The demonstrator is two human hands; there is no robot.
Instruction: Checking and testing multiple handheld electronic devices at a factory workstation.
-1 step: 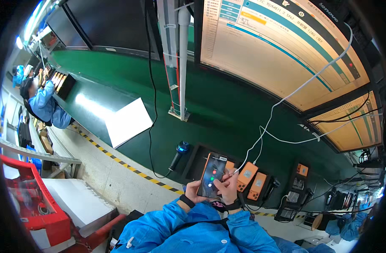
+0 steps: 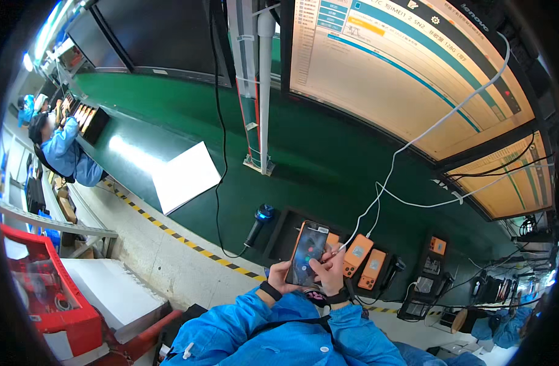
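My left hand (image 2: 280, 277) is closed around the lower left side of an orange-edged smartphone (image 2: 304, 256). Its lit screen is turned up and shows coloured round icons. The thumb of my right hand (image 2: 331, 272) lies over the lower right part of that screen. Between the fingers of the same hand runs the end of a white cable (image 2: 360, 218); its plug is mostly hidden. Just right of my hands lie two orange phones (image 2: 357, 253), backs up, in a black tray (image 2: 278, 230). Another orange phone (image 2: 333, 239) shows partly behind the held one.
A handheld scanner (image 2: 257, 227) with a black cord stands left of the tray. White sheets (image 2: 187, 177) lie on the green bench (image 2: 243, 195). A large monitor (image 2: 389, 79) overhangs the back right. Another black tray (image 2: 427, 274) sits farther right. A person (image 2: 66, 146) sits far left.
The round icons on the phone screen look a little dimmer. Both hands and the cable stay in place.
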